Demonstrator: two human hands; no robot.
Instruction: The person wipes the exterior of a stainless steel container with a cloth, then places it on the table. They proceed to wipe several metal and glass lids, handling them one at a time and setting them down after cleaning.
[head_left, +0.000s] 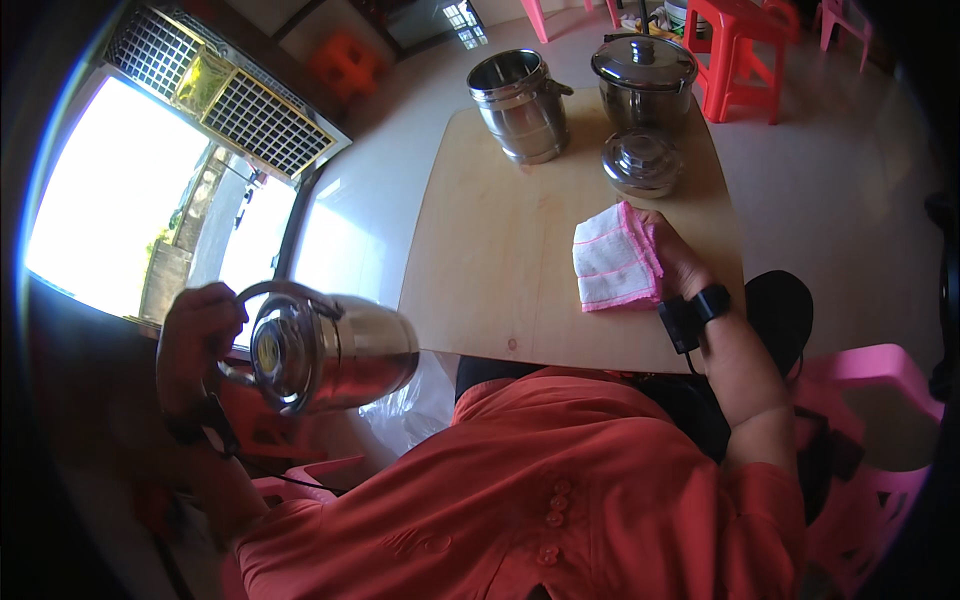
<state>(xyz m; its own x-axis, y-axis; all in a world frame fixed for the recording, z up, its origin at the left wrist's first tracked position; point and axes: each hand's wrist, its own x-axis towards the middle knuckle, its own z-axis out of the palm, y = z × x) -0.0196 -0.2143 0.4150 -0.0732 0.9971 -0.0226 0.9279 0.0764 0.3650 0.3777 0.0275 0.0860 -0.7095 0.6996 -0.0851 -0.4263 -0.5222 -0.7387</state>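
My left hand (202, 330) grips the handle of a lidded stainless steel pot (337, 352), which is tilted on its side off the left edge of the wooden table (495, 285). Over the table's right part, my right hand (667, 247) holds a folded white cloth with pink edging (611, 262). An uncovered steel pot (521, 112) stands at the table's far left. At the far right is a larger steel pot with its lid on (641, 82). Just in front of that one sits a small round steel lid or lidded vessel (643, 163), beyond my right hand.
A red plastic stool (739, 60) stands beyond the table's far right corner. An orange stool (349, 67) is at the far left. Pink plastic chairs (885, 375) are beside me, and a clear plastic bag (409, 405) hangs near the table's left front corner.
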